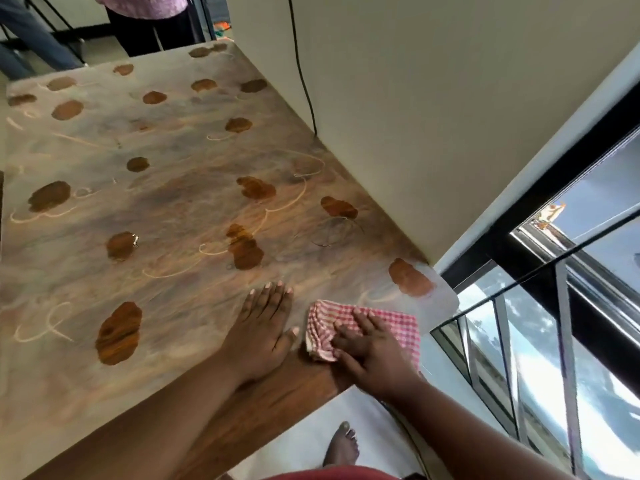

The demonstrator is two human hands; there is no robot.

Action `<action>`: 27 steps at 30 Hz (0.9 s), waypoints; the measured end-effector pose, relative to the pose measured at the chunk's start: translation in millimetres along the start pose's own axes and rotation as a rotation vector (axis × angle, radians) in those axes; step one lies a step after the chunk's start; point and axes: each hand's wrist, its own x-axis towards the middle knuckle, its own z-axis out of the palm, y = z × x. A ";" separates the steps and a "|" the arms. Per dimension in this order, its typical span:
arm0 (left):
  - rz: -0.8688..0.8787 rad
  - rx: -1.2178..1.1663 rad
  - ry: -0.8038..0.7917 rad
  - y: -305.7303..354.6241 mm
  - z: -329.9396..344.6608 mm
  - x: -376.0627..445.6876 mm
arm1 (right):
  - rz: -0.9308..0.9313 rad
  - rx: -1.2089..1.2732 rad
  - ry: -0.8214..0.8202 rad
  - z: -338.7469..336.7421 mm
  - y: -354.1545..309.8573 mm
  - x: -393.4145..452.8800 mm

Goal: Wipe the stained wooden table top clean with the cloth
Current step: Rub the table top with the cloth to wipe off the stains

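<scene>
R hand (367,355) lies on the red-checked cloth (367,327), fingers spread and lightly curled into its bunched near edge, pressing it down rather than lifting; cloth sits at the near-right corner of the wooden table top (173,161), just short of the brown stain (408,277) by that corner; L hand (263,327) flat on bare wood beside the cloth, fingers straight, holding nothing, prob. bracing; most of the top is covered w/ brown blotches and pale swirl marks, so the job looks barely begun; to do this step well, I'd flatten the cloth under the whole palm so more fabric meets the wood; push w/ steady weight along the grain, overlapping passes; take the corner stain first, then work away from the body; keep the cloth from sliding off the edge; refold when the face soils
</scene>
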 end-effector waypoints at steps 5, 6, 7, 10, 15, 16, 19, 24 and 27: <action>-0.007 -0.026 -0.005 13.8 -5.1 13.4 | -0.183 0.016 -0.039 -8.6 20.1 -33.4; -0.013 -0.023 -0.005 13.9 -6.1 15.9 | -0.206 0.019 -0.043 -16.4 32.3 -38.5; -0.018 -0.019 -0.004 13.4 -6.7 17.9 | -0.197 0.029 -0.038 -25.4 46.1 -40.1; -0.034 -0.003 -0.007 14.2 -8.1 24.6 | -0.046 0.054 -0.002 -51.4 81.5 -22.5; -0.042 -0.014 -0.007 24.9 -11.1 39.4 | 0.036 0.027 0.048 -35.3 63.2 -5.2; -0.036 -0.023 0.001 28.1 -12.4 43.1 | -0.011 0.032 0.043 -31.2 59.6 -14.7; -0.004 -0.026 0.014 34.7 -16.5 50.3 | -0.074 0.068 -0.020 -38.1 77.1 -43.9; 0.009 -0.006 -0.006 37.5 -21.9 58.2 | 0.128 0.117 0.099 -74.8 123.1 -30.7; 0.007 -0.009 -0.019 40.0 -19.5 63.2 | 0.267 0.092 0.122 -71.7 115.8 2.3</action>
